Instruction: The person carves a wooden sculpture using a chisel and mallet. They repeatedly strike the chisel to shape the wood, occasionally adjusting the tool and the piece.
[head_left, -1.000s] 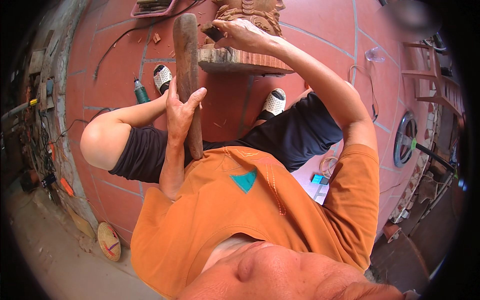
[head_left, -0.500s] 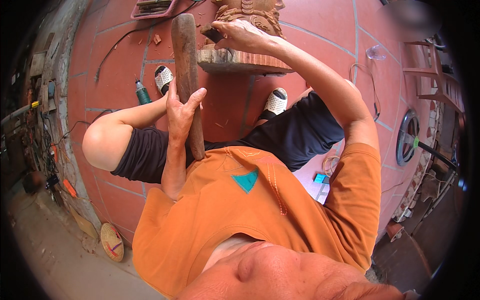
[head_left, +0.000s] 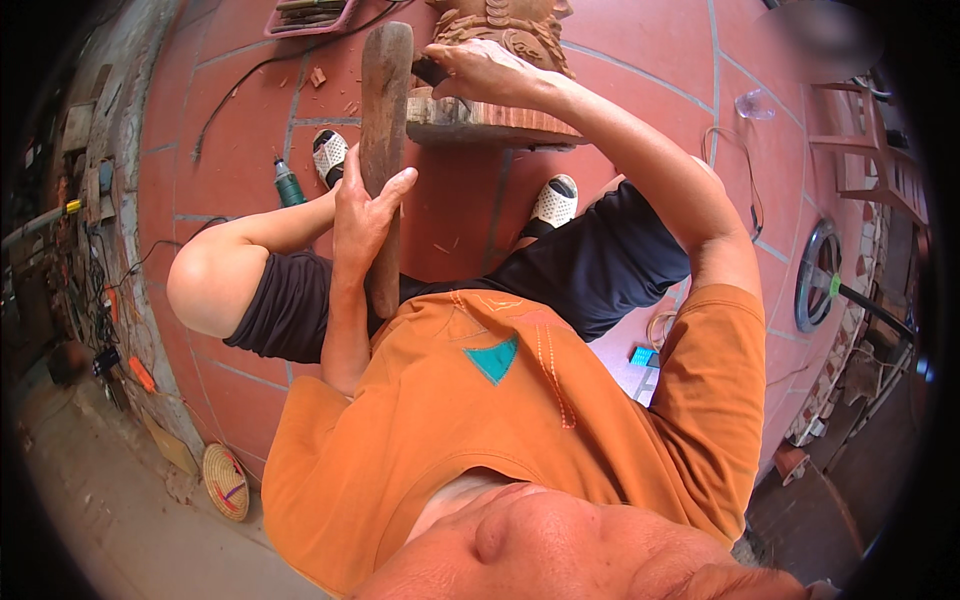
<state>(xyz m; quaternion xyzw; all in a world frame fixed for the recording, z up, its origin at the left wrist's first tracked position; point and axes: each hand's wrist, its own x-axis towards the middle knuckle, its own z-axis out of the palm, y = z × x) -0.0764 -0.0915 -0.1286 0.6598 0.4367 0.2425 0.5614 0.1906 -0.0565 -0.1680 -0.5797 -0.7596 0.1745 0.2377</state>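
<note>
The 2 hands are both occupied: the left hand [head_left: 362, 220] has its fingers around a long wooden club [head_left: 385, 110], with the thumb standing away from the wood, and the right hand [head_left: 490, 72] grips a dark tool [head_left: 428, 70] at the far side. The club stands lengthwise, its near end close to the orange shirt [head_left: 440, 400] and its far end beside the dark tool; whether these 2 touch, I cannot tell. The carved wooden piece [head_left: 545, 50] is at the far middle, just beyond the right hand, above a thick wooden base [head_left: 490, 118] on the red tiled floor [head_left: 650, 75]. The working tip of the dark tool is hidden, so its contact with the carving is not certain. For a clean result, I think the right hand should hold the tool firm at 1 steady angle, and the left thumb should close around the club before any blow. Short, light strokes, straight on the tool's end, seem safer than strong ones, because the right knuckles are very near to the club. The wood chips [head_left: 318, 76] at far left should stay away from the feet.
</note>
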